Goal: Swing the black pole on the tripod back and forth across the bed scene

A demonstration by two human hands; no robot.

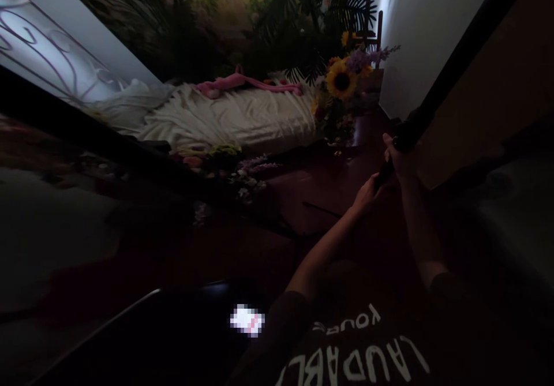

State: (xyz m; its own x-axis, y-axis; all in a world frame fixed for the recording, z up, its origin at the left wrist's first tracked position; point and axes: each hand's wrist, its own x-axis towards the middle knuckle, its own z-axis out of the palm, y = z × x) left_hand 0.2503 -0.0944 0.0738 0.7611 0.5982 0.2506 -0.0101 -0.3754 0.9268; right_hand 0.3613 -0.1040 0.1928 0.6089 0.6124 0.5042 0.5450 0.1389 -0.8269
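Note:
A long dark pole (465, 54) slants from the upper right corner down to my hands. My right hand (402, 158) is closed around it at a thicker, collar-like part. Lower down, my left hand (367, 194) is wrapped around the thinner dark section of the same pole. Deep shadow hides much of the fingers and the pole's lower end. A thin dark rod (322, 209) shows against the reddish floor (298, 190) left of my hands.
Another dark bar (108, 138) crosses the left side. Behind it stands a cream-draped bench (242, 117) with a pink plush toy (234, 82) on top. Sunflowers (341, 79) and other flowers (251, 172) stand around it. A white wall (415, 45) rises at right; a dark glossy surface (173, 328) lies lower left.

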